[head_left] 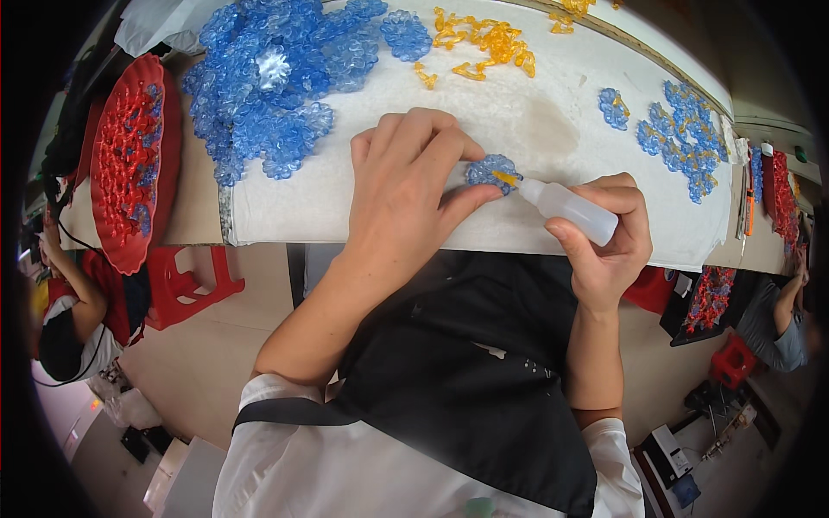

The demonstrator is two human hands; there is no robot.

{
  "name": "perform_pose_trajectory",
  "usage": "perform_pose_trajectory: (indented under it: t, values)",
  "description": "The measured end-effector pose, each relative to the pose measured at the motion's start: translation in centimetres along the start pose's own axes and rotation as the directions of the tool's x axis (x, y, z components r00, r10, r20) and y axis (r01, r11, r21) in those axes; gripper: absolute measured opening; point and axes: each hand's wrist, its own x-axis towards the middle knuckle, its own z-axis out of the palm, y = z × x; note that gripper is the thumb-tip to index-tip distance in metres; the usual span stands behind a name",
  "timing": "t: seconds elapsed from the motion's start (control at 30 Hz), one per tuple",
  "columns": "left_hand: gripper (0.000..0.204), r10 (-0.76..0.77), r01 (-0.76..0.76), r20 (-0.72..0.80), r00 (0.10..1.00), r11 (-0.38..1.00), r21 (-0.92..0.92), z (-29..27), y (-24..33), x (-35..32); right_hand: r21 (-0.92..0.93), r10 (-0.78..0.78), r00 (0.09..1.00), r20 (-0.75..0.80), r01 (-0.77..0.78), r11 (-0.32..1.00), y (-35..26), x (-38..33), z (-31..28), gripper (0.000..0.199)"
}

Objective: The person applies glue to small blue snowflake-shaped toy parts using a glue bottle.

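So, left hand [406, 183] pinches the blue plastic flower [485, 167] at one o'clock; right hand [615, 237] grips a squeeze bottle [570, 210], nozzle [528, 189] by a yellow piece [505, 178]. Dispensing step, probably; contact's hard to see. Next needs steady squeezing.

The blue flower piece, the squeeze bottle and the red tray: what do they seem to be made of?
Blue flower piece: probably glossy tinted plastic; it looks translucent with bright glints, though glass isn't ruled out. Squeeze bottle: likely soft plastic, judging by its smooth, milky, semi-translucent wall. Red tray: apparently rigid plastic, opaque with a slight sheen and an evenly coloured, fluted rim.
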Motion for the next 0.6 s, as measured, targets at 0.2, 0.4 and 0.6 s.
perform_pose_trajectory:
  t: [0.2,0.4,0.6]
  values:
    - [0.036,0.017,-0.018,-0.030,0.999,0.999,-0.033,0.2,0.0,-0.1,-0.010,-0.004,1.000,-0.003,0.004,1.000,0.0,0.0,0.1,0.034]
    - [0.035,-0.016,0.016,-0.003,1.000,1.000,0.020,0.1,0.6,0.0,0.052,-0.047,0.998,-0.046,0.049,0.997,0.5,-0.2,-0.7,0.034]
    - [0.025,0.070,-0.036,-0.157,0.985,0.977,0.211,-0.6,-1.1,3.2,0.447,0.186,0.965,-0.187,-0.086,0.890,0.3,-0.1,-1.0,0.033]
